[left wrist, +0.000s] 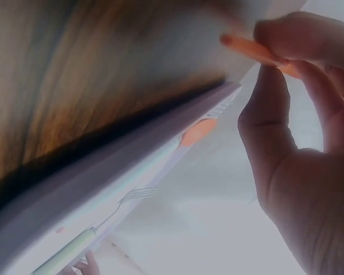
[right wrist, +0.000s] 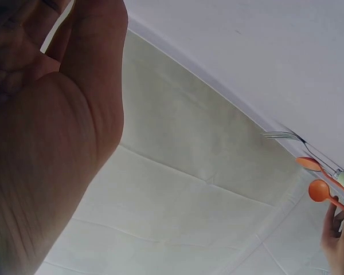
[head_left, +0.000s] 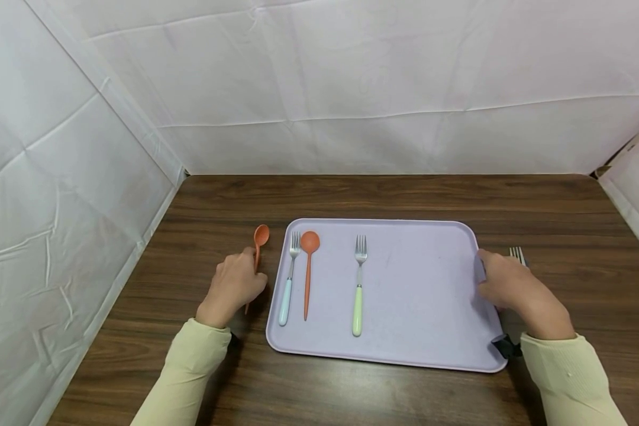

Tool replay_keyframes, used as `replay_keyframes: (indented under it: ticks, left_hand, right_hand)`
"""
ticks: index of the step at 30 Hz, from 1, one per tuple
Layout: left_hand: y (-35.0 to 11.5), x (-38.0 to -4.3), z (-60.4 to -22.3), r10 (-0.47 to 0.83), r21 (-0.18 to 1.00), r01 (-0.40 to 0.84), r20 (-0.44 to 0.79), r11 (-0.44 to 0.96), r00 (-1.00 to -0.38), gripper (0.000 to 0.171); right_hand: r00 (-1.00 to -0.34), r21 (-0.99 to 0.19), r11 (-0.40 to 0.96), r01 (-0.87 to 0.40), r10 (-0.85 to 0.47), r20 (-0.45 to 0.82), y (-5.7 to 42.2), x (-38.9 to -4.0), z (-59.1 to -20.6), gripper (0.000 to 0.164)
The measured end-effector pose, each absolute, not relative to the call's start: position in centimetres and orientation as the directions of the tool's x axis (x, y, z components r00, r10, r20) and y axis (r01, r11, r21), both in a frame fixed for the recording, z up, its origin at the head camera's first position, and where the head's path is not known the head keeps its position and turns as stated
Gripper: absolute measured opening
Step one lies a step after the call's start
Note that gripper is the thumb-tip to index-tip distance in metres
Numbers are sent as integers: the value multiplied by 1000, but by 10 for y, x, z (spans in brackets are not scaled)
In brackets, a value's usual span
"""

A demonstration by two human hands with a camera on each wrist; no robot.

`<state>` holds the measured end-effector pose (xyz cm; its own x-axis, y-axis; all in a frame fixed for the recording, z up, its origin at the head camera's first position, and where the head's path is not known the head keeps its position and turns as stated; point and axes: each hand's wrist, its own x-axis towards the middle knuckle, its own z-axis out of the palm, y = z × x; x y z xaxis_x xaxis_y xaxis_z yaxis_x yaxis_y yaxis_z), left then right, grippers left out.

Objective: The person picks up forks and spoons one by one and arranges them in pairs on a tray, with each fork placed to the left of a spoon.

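My left hand [head_left: 235,284] pinches an orange spoon [head_left: 261,235] by its handle, left of the tray. In the left wrist view, the thumb and fingers close on the orange handle [left wrist: 255,50]. The spoon's bowl points away from me. At the right rim of the lilac tray [head_left: 420,284] is my right hand [head_left: 516,290], its fingertips over the edge. Its grip is partly hidden, and the right wrist view cuts off the fingertips. A fork [head_left: 516,254] shows its tines just beyond this hand; the hand and wrist cover most of its handle.
On the tray lie a fork with a pale blue handle [head_left: 286,302], a larger orange spoon [head_left: 309,242] and a fork with a green handle [head_left: 357,310]. The tray rests on a dark wooden table [head_left: 383,198]. White sheeting [head_left: 351,59] hangs behind and at the sides.
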<state>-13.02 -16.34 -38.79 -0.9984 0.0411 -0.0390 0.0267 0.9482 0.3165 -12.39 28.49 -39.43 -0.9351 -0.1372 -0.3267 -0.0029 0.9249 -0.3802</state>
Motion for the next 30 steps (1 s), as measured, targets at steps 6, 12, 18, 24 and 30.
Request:
replay_keyframes:
  ticks: [6,12,18,24,30]
  left_hand:
    - [-159,-129,-385,20,347,6,-37,938,-999,35]
    - [-156,-126,-383,28,373,17,-25,928,-999,34]
    - [-153,-125,-382,21,378,14,-14,926,-1000,33]
    - [-147,-123,-378,20,394,10,-21,919,-1000,37]
    - [-142,-122,-376,31,418,21,-16,908,-999,37]
  right_hand:
    - [-937,-381,925,-2,-135,-322,284,-124,-394,66]
    - [-938,-367,930,-13,-139,-318,285,-124,-394,66]
    - [-940,-363,932,-24,-145,-309,286,-124,-394,65]
    - [-940,-365,931,-13,-136,-313,285,-124,-393,65]
    - [-938,-365,931,-10,-135,-319,285,-124,-393,65]
